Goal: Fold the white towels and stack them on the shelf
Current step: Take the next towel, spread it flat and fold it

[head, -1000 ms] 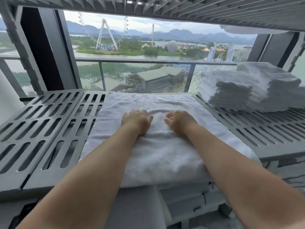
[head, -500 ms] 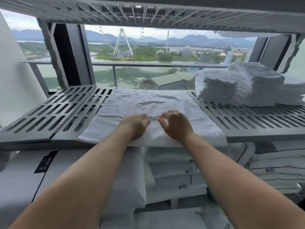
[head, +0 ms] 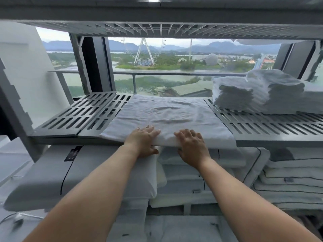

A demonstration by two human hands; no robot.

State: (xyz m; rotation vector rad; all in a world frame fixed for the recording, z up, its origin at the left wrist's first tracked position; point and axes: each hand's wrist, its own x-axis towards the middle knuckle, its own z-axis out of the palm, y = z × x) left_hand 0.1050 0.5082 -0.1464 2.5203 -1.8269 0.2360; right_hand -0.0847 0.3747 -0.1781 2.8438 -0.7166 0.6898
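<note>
On the shelf (head: 78, 116), folded towels (head: 262, 91) sit stacked, while the left hand (head: 142, 142) and right hand (head: 192, 147) pinch the near edge of a towel (head: 166, 116) awaiting folding.

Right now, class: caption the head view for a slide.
Left hand and right hand hold the white towel on the slatted shelf, beside folded towels.

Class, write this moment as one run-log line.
left hand: grips towel front edge | right hand: grips same edge | towel: flat on shelf | folded stack: far right
</note>
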